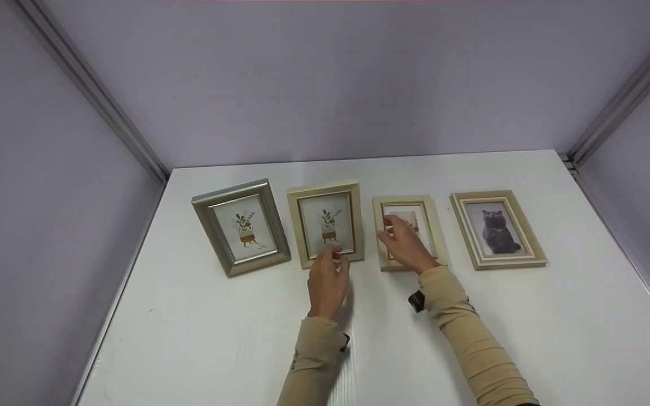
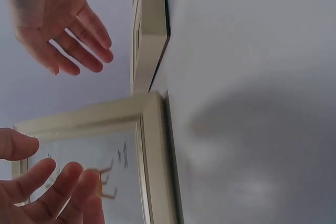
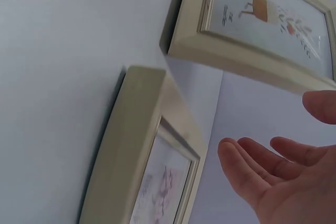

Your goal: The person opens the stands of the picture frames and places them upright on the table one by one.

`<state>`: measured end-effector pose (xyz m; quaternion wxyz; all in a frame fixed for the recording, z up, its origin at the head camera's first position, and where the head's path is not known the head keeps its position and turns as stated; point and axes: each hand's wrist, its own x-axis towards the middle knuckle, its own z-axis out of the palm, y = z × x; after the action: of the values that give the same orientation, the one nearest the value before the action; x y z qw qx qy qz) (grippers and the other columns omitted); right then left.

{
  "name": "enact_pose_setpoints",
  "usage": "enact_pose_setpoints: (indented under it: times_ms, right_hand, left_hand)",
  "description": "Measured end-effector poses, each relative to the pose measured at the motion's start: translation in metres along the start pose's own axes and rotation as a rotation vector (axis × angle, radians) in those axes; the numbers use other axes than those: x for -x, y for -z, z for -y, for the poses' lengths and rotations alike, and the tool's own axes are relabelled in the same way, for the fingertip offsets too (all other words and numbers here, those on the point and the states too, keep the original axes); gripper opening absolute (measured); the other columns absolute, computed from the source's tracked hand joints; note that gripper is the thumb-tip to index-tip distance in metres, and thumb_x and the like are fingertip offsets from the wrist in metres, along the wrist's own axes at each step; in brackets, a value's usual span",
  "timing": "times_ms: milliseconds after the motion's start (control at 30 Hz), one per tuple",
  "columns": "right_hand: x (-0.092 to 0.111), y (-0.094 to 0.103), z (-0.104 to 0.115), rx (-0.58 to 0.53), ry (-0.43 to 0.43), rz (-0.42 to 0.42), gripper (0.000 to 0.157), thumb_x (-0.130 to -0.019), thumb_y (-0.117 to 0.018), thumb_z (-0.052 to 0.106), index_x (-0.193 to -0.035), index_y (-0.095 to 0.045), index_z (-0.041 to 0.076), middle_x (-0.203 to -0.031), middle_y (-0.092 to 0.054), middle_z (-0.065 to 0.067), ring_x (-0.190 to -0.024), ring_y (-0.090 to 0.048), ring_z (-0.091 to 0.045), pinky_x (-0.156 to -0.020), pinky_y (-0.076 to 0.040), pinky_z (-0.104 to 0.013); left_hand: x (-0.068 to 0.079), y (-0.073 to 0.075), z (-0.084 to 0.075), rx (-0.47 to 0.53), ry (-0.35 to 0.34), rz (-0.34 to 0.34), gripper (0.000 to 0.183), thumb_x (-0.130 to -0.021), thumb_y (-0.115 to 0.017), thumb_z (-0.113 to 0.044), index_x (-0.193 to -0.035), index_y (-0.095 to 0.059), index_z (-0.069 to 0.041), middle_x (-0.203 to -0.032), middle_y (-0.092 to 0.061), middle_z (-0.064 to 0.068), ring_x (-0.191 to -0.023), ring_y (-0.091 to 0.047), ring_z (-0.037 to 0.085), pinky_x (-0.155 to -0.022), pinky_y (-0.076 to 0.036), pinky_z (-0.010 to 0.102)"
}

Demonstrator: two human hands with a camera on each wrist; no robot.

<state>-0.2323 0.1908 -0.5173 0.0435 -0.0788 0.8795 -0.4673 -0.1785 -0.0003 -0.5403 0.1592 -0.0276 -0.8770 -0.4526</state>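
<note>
My left hand (image 1: 328, 285) hovers in front of the lower edge of a cream picture frame (image 1: 297, 234) that stands propped up, showing a potted-plant print. Its fingers are loosely bent, with nothing between them. To its right, my right hand (image 1: 408, 245) is over a second cream picture frame (image 1: 439, 242), covering part of its picture; this one seems to lie flat on its back. In the right wrist view the right fingers (image 3: 283, 166) are spread loosely and hold nothing. Both hands appear apart from the frames in the wrist views.
At the left a silver-bronze picture frame (image 1: 220, 239) stands tilted, with a similar plant print. On the right lies a cream frame (image 1: 511, 262) with a grey cat picture. All rest on a white table (image 1: 206, 338), with pale panels (image 1: 302, 79) behind and at both sides.
</note>
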Motion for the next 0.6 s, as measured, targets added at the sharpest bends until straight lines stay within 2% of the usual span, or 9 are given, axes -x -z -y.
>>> enact_pose_setpoints:
  times_ms: [300, 600]
  right_hand:
    - [0.002, 0.021, -0.016, 0.060, 0.016, -0.048, 0.044, -0.105, -0.051, 0.011, -0.138, -0.044, -0.018, -0.132, -0.051, -0.036, -0.119, -0.053, -0.045, -0.101, -0.043, -0.057]
    - [0.007, 0.039, -0.032, 0.111, -0.040, -0.052, 0.046, -0.105, -0.051, 0.012, -0.140, -0.043, -0.017, -0.140, -0.046, -0.036, -0.129, -0.046, -0.049, -0.106, -0.037, -0.060]
  left_hand:
    - [-0.002, -0.025, -0.014, -0.002, 0.008, 0.108, 0.011, -0.095, -0.066, -0.006, -0.105, -0.067, -0.002, -0.094, -0.067, 0.007, -0.086, -0.068, 0.023, -0.071, -0.056, 0.038]
    - [0.003, -0.045, -0.021, 0.038, 0.071, 0.258, 0.019, -0.099, -0.065, -0.013, -0.114, -0.064, -0.003, -0.108, -0.066, 0.011, -0.090, -0.064, 0.022, -0.072, -0.054, 0.039]
